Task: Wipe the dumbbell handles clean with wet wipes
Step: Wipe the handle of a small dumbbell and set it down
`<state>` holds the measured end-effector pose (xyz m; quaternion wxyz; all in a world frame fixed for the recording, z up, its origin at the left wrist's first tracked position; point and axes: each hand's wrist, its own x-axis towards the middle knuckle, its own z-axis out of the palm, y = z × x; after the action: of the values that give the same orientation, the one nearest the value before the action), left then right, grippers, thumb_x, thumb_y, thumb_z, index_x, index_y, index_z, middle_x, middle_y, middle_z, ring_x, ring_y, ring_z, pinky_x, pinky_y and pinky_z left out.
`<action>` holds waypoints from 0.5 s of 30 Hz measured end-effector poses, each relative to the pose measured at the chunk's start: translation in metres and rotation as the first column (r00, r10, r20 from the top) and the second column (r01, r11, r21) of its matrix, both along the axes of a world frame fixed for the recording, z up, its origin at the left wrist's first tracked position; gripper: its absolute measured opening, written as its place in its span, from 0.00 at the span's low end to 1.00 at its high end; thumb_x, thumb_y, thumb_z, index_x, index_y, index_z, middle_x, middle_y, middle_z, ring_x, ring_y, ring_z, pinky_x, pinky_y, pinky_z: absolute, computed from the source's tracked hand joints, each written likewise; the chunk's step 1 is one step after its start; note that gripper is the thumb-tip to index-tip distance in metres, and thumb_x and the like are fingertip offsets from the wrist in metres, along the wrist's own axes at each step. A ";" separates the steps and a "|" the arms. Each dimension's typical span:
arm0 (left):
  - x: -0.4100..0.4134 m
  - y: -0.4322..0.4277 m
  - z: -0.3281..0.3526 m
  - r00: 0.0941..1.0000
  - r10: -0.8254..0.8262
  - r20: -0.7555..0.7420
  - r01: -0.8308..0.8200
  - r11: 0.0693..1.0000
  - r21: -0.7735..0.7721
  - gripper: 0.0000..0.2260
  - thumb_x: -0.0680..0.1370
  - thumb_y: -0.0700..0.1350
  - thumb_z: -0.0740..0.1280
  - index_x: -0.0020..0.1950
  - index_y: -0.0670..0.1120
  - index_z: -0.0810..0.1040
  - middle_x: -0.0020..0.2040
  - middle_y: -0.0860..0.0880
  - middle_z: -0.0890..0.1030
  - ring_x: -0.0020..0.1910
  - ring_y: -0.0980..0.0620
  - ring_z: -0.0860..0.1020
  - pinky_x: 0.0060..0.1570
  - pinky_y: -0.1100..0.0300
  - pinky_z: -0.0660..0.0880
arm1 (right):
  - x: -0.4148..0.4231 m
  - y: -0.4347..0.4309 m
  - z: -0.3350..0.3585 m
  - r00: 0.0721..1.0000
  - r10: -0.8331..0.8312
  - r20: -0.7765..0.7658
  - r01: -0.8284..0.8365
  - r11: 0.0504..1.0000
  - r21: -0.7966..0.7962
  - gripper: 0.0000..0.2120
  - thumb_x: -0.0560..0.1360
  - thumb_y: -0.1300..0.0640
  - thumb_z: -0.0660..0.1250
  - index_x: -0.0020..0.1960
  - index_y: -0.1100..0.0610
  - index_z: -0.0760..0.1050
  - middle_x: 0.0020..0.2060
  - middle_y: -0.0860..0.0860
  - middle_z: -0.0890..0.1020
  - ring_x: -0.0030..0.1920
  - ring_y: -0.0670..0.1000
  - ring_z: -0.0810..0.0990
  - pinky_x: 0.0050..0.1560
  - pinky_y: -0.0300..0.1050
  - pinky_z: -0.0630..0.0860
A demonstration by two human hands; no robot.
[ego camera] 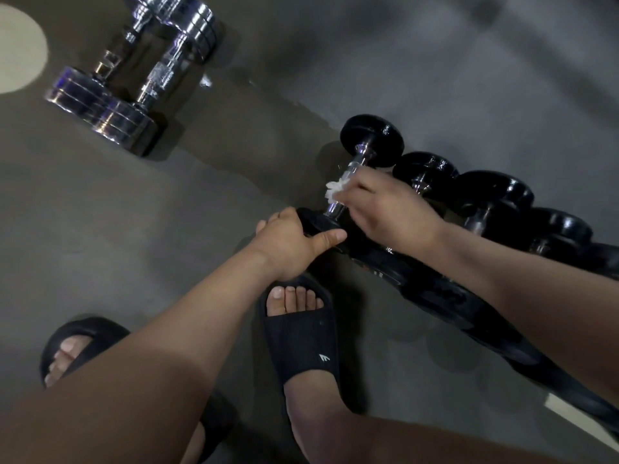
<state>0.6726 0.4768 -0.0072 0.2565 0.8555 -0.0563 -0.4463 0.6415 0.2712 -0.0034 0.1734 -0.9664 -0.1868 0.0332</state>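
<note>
I am looking down at a grey, smooth floor point(335, 61) in dim light. A wet streak point(268, 105) runs across it from the far middle toward the weights. At the far-left side of the floor there is a pale round patch point(16, 48).

By my count there are two chrome dumbbells point(157, 78). They lie side by side, touching, on the far-left part of the floor, well apart from everything else. On the right side a row of black dumbbells point(492, 192) lies packed close together. I can make out four of them, including the one being worked on. The rest of the row runs under the right forearm, so I cannot count further.

The worked dumbbell point(371, 139) is the leftmost of that row and is tilted, with its far plate raised. The left hand point(288, 242) grips its near plate point(318, 222), with the thumb along the plate's rim and the fingers curled over the edge. The right hand point(392, 212) is closed around one white wet wipe point(335, 190) and presses it against the bright metal handle point(355, 162) about halfway along.

There are two feet in black slides point(301, 336) on the floor below the hands. One stands just under the left wrist and the other is near the lower-left side.
</note>
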 end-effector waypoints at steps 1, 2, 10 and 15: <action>0.001 0.001 0.000 1.000 0.002 -0.001 -0.002 1.000 -0.002 0.42 0.66 0.77 0.65 0.68 0.47 0.72 0.66 0.45 0.76 0.67 0.41 0.72 0.68 0.50 0.70 | 0.005 -0.003 -0.002 0.997 -0.078 0.028 0.078 0.997 -0.001 0.13 0.79 0.62 0.64 0.60 0.59 0.81 0.51 0.58 0.80 0.48 0.59 0.81 0.47 0.52 0.81; 0.001 0.002 -0.001 1.000 0.002 0.000 -0.002 1.000 -0.002 0.42 0.66 0.78 0.65 0.68 0.48 0.73 0.66 0.45 0.77 0.67 0.41 0.72 0.68 0.50 0.70 | 0.011 -0.006 -0.004 0.980 -0.188 0.071 0.189 0.982 -0.010 0.12 0.78 0.61 0.65 0.60 0.59 0.81 0.49 0.58 0.79 0.44 0.60 0.80 0.43 0.53 0.81; 0.008 -0.001 0.008 0.992 0.099 0.075 -0.096 0.994 -0.043 0.43 0.68 0.68 0.74 0.72 0.43 0.67 0.69 0.43 0.74 0.68 0.43 0.72 0.68 0.52 0.70 | 0.014 -0.014 -0.014 0.874 -0.485 0.000 0.479 0.864 -0.152 0.11 0.82 0.56 0.60 0.59 0.57 0.79 0.46 0.58 0.82 0.44 0.62 0.81 0.41 0.51 0.75; 0.025 0.010 0.020 0.979 0.192 0.066 -0.186 0.978 -0.096 0.32 0.73 0.57 0.75 0.72 0.43 0.71 0.65 0.45 0.78 0.64 0.47 0.76 0.65 0.55 0.72 | 0.023 0.003 -0.013 0.631 -0.714 -0.303 0.776 0.578 0.253 0.07 0.79 0.55 0.68 0.55 0.53 0.82 0.48 0.47 0.84 0.49 0.45 0.83 0.54 0.37 0.77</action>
<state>0.6972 0.4873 0.0123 0.3335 0.8607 -0.0042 -0.3846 0.6644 0.2745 -0.0168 0.3602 -0.8986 0.2505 0.0032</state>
